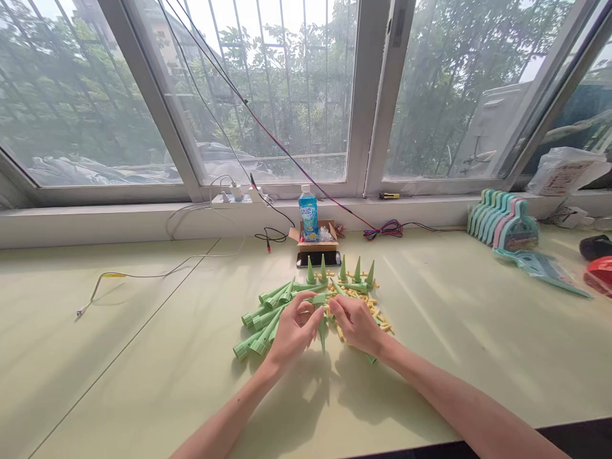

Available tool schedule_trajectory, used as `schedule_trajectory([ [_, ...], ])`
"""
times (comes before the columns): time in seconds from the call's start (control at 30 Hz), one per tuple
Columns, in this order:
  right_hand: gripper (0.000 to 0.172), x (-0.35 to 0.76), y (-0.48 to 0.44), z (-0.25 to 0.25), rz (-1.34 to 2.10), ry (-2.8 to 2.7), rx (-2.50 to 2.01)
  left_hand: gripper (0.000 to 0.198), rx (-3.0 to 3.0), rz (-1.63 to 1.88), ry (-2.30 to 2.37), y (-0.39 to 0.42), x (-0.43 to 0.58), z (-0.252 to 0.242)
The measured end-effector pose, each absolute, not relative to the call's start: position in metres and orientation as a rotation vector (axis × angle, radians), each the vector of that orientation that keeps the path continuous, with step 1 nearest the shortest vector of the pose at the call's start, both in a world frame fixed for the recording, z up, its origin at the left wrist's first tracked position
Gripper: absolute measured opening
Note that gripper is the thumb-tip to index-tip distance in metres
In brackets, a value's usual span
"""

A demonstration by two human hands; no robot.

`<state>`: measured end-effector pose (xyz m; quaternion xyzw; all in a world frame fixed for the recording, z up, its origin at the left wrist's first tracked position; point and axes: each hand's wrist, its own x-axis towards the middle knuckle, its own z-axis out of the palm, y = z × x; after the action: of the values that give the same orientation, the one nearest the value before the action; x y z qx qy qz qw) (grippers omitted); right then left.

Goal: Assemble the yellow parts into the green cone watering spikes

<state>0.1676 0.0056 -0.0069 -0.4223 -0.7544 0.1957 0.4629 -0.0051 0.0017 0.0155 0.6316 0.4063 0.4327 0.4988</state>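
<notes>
Between left grip (291, 331) and right grip (356, 325), spike (323, 335)

table (143, 357) | green spikes (268, 312) | yellow pieces (370, 309) | cardboard box (318, 239)

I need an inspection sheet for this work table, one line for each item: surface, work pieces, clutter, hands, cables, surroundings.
Surface: pale green table, smooth, with one seam line at the left.
Job's things: green spike held point down; lying spikes piled at the left; five upright spikes in a row; yellow pieces scattered.
Clutter: bottle, cardboard box, pastel stack, plastic bag.
Hands: left hand pinches the green spike's top; the right hand fingers touch it, grip hidden.
Cables: white cable lies across the table; red-black wires bunched by the sill.
Surroundings: barred windows, trees outside.
</notes>
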Motion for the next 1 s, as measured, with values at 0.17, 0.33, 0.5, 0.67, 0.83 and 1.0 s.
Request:
schedule_trajectory([
  [0.17,0.043,0.174,0.008,-0.011,0.353,-1.779,-1.082,0.029,1.675,1.025,1.032,-0.003,-0.003,0.015],
  [0.33,0.044,0.189,0.019,-0.001,0.245,-1.682,-1.149,0.022,1.857,0.896,1.12,-0.006,-0.001,0.009],
  [0.5,0.03,0.209,0.035,0.006,0.182,-1.767,-1.265,0.018,1.94,0.789,1.202,-0.009,0.001,0.007],
  [0.67,0.02,0.222,0.041,-0.008,0.134,-1.907,-1.312,0.017,2.049,0.703,1.181,-0.009,0.0,0.004],
  [0.83,0.018,0.224,0.036,-0.009,0.145,-1.997,-1.314,0.018,2.138,0.599,1.211,-0.009,-0.002,0.002],
  [1.0,0.017,0.219,0.029,-0.001,0.137,-2.09,-1.265,0.019,2.189,0.619,1.197,-0.009,-0.002,0.004],
])
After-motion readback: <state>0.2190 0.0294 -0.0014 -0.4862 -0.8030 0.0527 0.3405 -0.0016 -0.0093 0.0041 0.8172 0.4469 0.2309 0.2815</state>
